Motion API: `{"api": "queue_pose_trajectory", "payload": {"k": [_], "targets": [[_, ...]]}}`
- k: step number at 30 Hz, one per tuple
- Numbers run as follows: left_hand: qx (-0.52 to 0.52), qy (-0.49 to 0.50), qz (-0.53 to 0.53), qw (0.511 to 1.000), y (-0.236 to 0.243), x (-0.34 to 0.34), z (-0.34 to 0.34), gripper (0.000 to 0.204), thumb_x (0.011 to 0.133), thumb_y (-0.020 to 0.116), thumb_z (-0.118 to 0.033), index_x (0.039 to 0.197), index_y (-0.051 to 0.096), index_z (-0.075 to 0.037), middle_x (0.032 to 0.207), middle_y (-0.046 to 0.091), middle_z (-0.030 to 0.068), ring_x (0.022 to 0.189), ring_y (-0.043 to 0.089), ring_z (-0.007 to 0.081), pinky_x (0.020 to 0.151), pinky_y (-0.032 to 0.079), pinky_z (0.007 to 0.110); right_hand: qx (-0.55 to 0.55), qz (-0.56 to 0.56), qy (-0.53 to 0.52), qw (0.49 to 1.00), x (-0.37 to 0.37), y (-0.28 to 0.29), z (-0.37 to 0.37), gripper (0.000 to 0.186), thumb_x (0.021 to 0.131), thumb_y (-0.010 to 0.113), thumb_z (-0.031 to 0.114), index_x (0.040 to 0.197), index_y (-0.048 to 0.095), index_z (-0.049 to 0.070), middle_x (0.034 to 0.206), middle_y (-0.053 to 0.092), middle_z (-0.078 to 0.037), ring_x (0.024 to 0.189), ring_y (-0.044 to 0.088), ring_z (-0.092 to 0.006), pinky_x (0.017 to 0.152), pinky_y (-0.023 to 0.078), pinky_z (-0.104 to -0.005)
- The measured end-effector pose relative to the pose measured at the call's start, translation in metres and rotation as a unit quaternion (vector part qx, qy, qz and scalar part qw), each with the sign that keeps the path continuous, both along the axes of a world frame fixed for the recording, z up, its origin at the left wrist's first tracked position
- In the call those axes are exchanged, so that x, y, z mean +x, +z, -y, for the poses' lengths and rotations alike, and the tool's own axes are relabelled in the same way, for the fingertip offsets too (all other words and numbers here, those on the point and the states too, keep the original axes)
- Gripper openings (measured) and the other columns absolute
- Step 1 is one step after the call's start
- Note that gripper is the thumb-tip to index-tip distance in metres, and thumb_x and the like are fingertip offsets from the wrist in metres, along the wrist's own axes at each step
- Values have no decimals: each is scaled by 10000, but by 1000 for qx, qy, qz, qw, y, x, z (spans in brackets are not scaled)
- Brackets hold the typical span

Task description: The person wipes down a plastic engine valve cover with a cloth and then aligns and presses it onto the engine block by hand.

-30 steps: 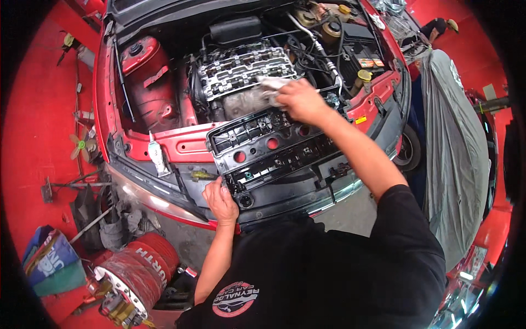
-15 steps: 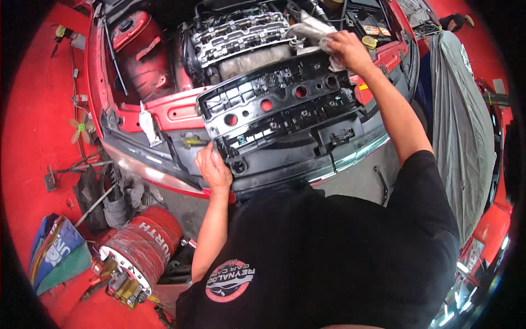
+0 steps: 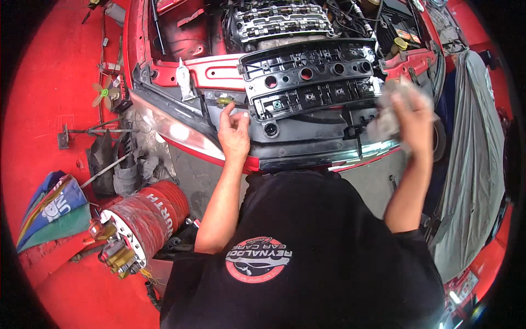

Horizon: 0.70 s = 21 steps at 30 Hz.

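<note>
A black plastic valve cover (image 3: 323, 77) lies underside up across the front of the red car, its round holes showing red bodywork beneath. My left hand (image 3: 234, 134) is at the cover's near left corner, fingers apart and bent, holding nothing; whether a fingertip touches the corner I cannot tell. In my right hand (image 3: 415, 123), off the cover's right end, is a crumpled greyish-white rag (image 3: 386, 118), both smeared by motion. A yellow-green object (image 3: 224, 101) sits just beyond my left fingertips. Past it a white tube (image 3: 185, 79) stands against the front panel.
Behind the cover is the opened engine (image 3: 282, 22) with its camshafts exposed. A battery (image 3: 397, 24) and a yellow cap (image 3: 401, 43) are at far right. Grey cloth (image 3: 468, 164) drapes something on the right. A red drum (image 3: 159, 214) stands lower left, near a folded umbrella (image 3: 55, 211).
My right hand has drawn the rag from the cover's far right end toward me and to the right. My left hand has loosened from the cover's left corner. The view has shifted.
</note>
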<state>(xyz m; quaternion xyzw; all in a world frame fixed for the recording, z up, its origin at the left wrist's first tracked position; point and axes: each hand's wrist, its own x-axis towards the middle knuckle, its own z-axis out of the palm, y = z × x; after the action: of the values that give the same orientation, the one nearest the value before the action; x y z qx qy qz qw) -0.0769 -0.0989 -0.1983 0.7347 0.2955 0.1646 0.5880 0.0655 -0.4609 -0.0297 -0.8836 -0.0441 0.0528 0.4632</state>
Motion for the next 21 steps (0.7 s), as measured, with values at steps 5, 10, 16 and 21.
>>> {"api": "queue_pose_trajectory", "payload": {"k": [5,10,16,21], "targets": [[-80,-59,-145,984,21,3,25,767,865,768,-218,1440,357,81,797,668,83,656,624,135,574,509,281,38,28,99,994,-81,-104,-76,222,913,699,141,1084,681,0,1186,612,-143,1085,607,-277,964,470,-358],[-173,-88,-97,976,4,4,21,724,880,734,-166,1441,350,82,875,651,91,625,617,146,505,502,284,-81,213,208,951,-110,-115,-153,294,869,692,166,1152,687,85,1193,592,-173,1113,568,-359,935,495,-446],[-153,-100,-84,979,3,-6,21,520,877,701,-78,1322,481,75,902,688,89,695,642,131,562,512,258,-157,283,231,918,-72,-142,-190,174,807,684,252,950,718,159,924,566,-43,935,544,-252,790,428,-397],[-120,-61,-70,989,2,-10,35,511,860,727,-68,1295,498,72,910,692,94,692,645,124,558,512,254,-225,319,208,897,-46,-139,-124,170,781,752,265,886,697,144,948,575,-42,929,544,-256,778,400,-412]]}}
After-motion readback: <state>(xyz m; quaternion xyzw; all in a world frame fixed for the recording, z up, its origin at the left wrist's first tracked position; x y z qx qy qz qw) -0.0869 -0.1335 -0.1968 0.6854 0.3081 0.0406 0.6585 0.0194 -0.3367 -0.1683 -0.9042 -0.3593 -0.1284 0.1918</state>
